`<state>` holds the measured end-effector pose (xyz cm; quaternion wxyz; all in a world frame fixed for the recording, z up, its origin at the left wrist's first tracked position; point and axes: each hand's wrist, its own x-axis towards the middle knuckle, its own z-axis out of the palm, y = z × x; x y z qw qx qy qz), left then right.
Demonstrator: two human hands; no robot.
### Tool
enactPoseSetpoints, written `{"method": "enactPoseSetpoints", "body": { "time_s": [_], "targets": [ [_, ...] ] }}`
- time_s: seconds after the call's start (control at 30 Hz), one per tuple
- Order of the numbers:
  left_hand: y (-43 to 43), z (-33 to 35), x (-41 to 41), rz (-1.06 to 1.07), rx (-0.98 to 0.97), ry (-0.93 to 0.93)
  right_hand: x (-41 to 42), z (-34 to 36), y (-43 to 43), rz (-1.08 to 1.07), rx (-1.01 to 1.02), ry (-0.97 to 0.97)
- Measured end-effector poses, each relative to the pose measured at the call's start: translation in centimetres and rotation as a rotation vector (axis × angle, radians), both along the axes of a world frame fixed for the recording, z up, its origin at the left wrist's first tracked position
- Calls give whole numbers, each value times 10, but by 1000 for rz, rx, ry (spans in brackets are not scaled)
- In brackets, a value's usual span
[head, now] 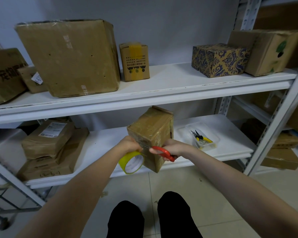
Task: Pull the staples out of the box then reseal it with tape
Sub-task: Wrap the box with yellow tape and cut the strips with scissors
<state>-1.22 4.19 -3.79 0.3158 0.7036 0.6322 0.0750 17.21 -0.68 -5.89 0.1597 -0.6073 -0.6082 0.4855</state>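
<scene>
A brown cardboard box (150,133) wrapped in clear tape stands tilted at the front of the lower shelf. My left hand (130,143) grips a roll of tape with a yellow core (132,162) against the box's near left side, a strip of tape stretched to the box. My right hand (170,147) holds red-handled scissors (163,152), their blades pointing left at the stretched tape between my hands. The blade tips are hard to make out.
A clear plastic tray (208,146) with yellow-handled pliers (200,136) sits on the lower shelf (230,143) to the right of the box. Stacked parcels (50,145) lie to the left. Several boxes (70,57) stand on the upper shelf. My dark-clad legs (144,219) are below.
</scene>
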Motion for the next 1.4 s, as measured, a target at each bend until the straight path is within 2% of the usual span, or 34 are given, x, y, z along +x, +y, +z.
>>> {"method": "enactPoseSetpoints", "body": {
  "time_s": [0.1,0.17,0.27,0.4,0.5,0.63,0.83,0.93,1.0,1.1,1.17,1.23,1.33,1.4],
  "targets": [
    [-3,1,-4,-6,153,216,0,2,0,14,-64,12],
    [-3,3,-9,17,198,265,1,4,-1,51,-142,-8],
    [-1,5,-10,-2,252,225,-1,6,-3,81,-235,-88],
    [-7,10,-7,37,440,77,-4,8,-3,73,-272,-173],
    [-12,14,-6,1,573,113,-5,7,-3,67,-255,-190],
    [-9,12,-3,-178,420,143,-6,7,-6,93,-255,-213],
    [1,13,-5,-253,309,175,0,23,-9,147,-279,-309],
    [4,12,-12,-246,290,200,6,42,-22,254,-254,-517],
    [4,12,-13,-230,286,187,14,58,-33,255,-178,-514],
    [3,13,-10,-220,294,134,27,84,-40,124,127,-424],
    [2,14,-6,-219,284,121,34,98,-37,24,360,-516],
    [1,16,-4,-216,268,111,39,112,-33,-34,508,-552],
    [1,18,-3,-204,264,115,46,137,-31,-79,599,-383],
    [1,19,-3,-197,275,110,46,150,-30,-227,700,-271]
  ]
}}
